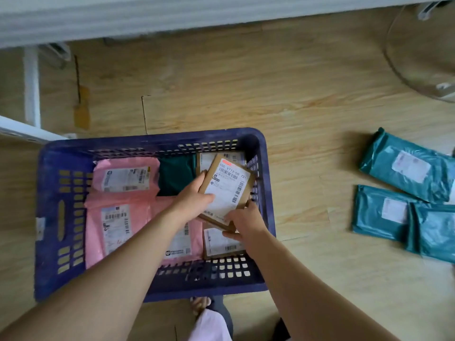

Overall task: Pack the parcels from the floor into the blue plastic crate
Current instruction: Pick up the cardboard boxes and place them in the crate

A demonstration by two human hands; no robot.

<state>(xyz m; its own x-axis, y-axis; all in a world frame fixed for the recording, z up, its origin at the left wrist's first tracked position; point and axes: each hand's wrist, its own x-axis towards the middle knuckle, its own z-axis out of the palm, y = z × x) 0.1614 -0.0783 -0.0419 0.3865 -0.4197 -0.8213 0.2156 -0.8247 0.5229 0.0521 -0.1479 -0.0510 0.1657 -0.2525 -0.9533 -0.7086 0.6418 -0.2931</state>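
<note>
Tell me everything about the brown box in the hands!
It is a flat brown cardboard box with a big white label on top, showing barcodes, numbers and a small red patch. It looks closed. It is tilted over the right side of the blue crate, above another brown parcel. The left hand grips its left edge; the right hand holds its near corner.

Both my left hand (194, 196) and right hand (243, 221) grip a flat brown cardboard parcel (227, 190) tilted above pink mailers (118, 215) inside the blue plastic crate (49, 217).
</note>
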